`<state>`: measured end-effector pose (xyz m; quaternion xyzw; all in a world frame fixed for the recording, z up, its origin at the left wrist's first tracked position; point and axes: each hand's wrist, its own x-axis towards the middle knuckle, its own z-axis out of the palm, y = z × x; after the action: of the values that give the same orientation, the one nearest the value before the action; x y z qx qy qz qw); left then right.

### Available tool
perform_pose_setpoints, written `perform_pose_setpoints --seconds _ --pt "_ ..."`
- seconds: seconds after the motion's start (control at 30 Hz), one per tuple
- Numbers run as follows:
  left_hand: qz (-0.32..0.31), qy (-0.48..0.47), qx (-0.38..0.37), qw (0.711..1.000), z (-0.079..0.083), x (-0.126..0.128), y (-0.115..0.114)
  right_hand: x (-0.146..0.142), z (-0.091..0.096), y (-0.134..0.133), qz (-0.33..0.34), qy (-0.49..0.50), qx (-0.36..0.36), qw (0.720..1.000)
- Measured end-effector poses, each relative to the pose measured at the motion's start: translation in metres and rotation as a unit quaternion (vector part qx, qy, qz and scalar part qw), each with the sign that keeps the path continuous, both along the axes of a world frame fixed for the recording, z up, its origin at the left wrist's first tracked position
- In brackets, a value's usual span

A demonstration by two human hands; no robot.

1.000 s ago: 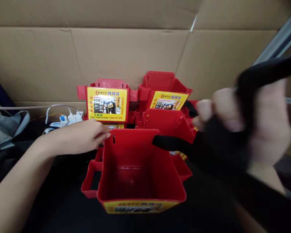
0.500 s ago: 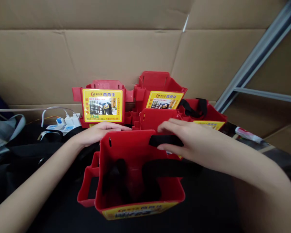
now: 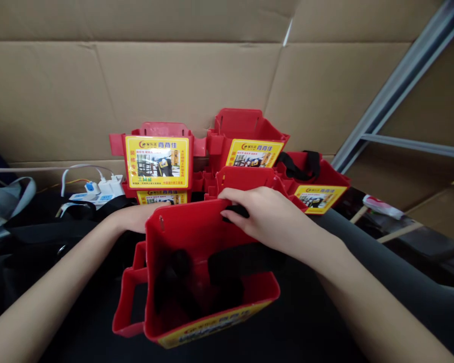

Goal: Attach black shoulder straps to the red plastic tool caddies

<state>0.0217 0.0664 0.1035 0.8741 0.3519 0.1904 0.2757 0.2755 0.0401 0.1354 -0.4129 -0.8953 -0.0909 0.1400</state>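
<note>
A red plastic tool box with a yellow label stands in front of me, its opening toward me and its tall back panel away. Black webbing strap lies in and across it. At the panel's upper right corner, my right hand is closed on the strap's end, thumb inside and fingers over the top edge. My left hand reaches behind the panel on the left; its fingers are hidden there, so their grip does not show.
Behind stand several more red tool boxes with yellow labels, against a cardboard wall. One at right holds a black strap. A white power strip with plugs sits at left beside dark bags. A metal frame slants at right.
My right hand has moved left with the strap to the back panel's corner. My left hand has slipped further behind the panel. The box has shifted slightly left and tilted.
</note>
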Motion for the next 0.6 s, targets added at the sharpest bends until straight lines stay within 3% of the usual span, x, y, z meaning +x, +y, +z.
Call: perform_pose_setpoints --seconds 0.1,0.2,0.27,0.4,0.5,0.6 --pt "-0.014 0.012 -0.046 0.999 0.012 0.0 -0.006 -0.003 -0.004 0.007 0.049 0.042 -0.034 0.997" --pt "0.04 -0.089 -0.038 0.994 0.018 0.01 -0.008 -0.01 -0.011 0.011 0.077 0.082 -0.044 0.993" --pt "0.038 -0.144 -0.046 0.988 0.013 0.021 -0.006 -0.016 -0.015 0.011 0.093 0.092 -0.058 0.99" --pt "-0.009 -0.127 -0.052 0.991 -0.002 0.036 0.005 -0.02 -0.016 0.009 0.106 0.101 -0.073 0.987" --pt "0.028 -0.098 -0.015 0.995 -0.003 0.034 0.005 -0.018 -0.016 0.009 0.107 0.1 -0.072 0.987" --pt "0.074 -0.051 0.015 0.996 0.008 0.024 -0.003 -0.017 -0.014 0.009 0.102 0.101 -0.065 0.988"
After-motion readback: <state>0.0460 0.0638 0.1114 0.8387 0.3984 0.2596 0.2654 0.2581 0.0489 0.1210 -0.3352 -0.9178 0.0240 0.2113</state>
